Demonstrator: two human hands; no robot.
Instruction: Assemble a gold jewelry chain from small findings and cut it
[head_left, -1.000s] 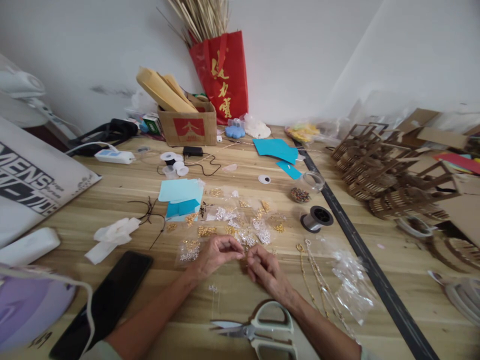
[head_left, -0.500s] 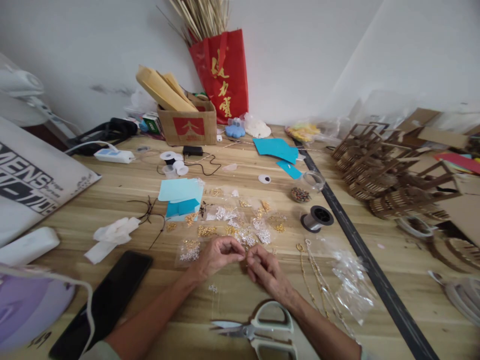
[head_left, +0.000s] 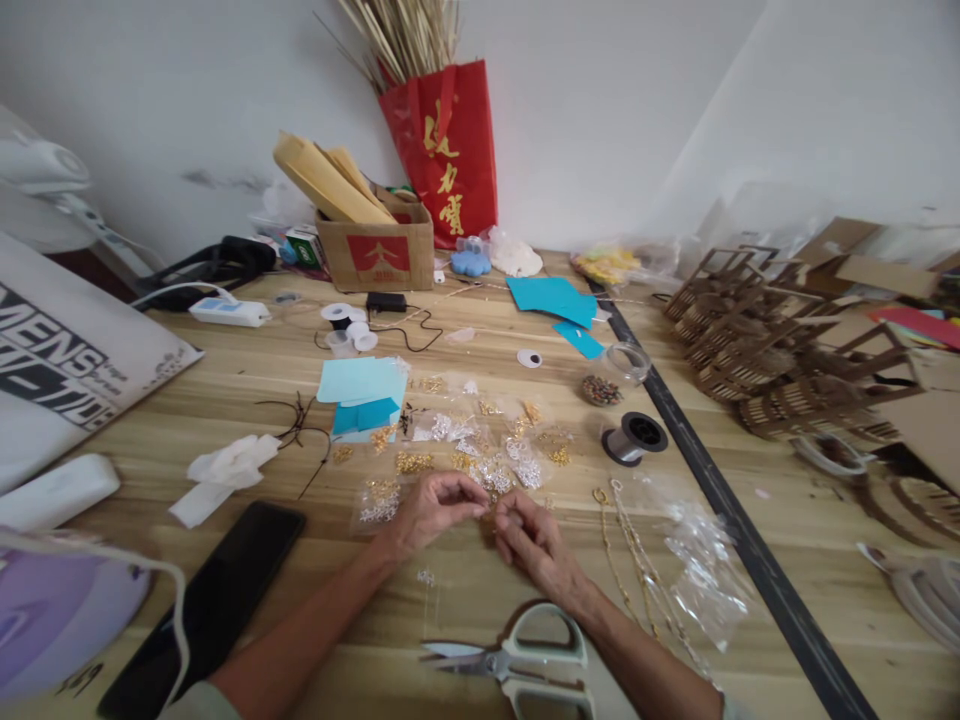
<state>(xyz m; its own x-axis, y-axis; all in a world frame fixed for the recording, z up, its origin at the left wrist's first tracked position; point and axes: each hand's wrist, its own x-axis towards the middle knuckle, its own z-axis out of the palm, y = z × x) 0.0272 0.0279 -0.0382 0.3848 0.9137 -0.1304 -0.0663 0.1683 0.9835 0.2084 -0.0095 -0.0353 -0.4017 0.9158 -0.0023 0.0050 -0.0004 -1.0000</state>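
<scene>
My left hand point(head_left: 436, 513) is closed in a pinch, thumb against fingertips, just in front of the bags of small beads. Close beside it on the right, my right hand point(head_left: 534, 540) is also pinched. Whatever sits between the fingertips is too small to make out. Silver star-like beads point(head_left: 491, 472) and gold beads point(head_left: 414, 462) lie in clear bags beyond the hands. A small silver cluster on fine thread point(head_left: 426, 577) rests below the left hand. Scissors with pale handles point(head_left: 517, 660) lie between my forearms. Beaded chains point(head_left: 634, 545) lie right of my right hand.
A wire spool point(head_left: 634, 438) and a tub of dark beads point(head_left: 602, 388) stand at right. Blue paper sheets point(head_left: 364, 385) lie behind the beads. A black phone point(head_left: 206, 610) is at left, crumpled tissue point(head_left: 229, 470) above it. Brown basket-like pieces point(head_left: 787, 350) crowd the far right.
The fingertips have drawn very slightly apart, with the left fingers edging left. Everything else looks the same.
</scene>
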